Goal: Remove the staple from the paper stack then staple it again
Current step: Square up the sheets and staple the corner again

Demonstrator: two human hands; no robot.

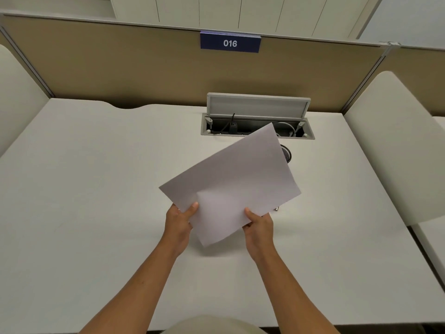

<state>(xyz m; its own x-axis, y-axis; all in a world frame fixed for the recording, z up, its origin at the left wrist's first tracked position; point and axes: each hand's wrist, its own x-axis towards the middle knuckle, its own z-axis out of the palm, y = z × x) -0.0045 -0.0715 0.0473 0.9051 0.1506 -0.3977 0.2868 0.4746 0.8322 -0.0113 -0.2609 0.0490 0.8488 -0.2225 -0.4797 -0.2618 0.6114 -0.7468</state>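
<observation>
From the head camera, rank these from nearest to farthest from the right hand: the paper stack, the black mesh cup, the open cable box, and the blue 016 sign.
1. paper stack: in the right hand's own grip, in front.
2. black mesh cup: behind the paper, mostly hidden.
3. open cable box: set into the desk's far edge.
4. blue 016 sign: up on the partition.
</observation>
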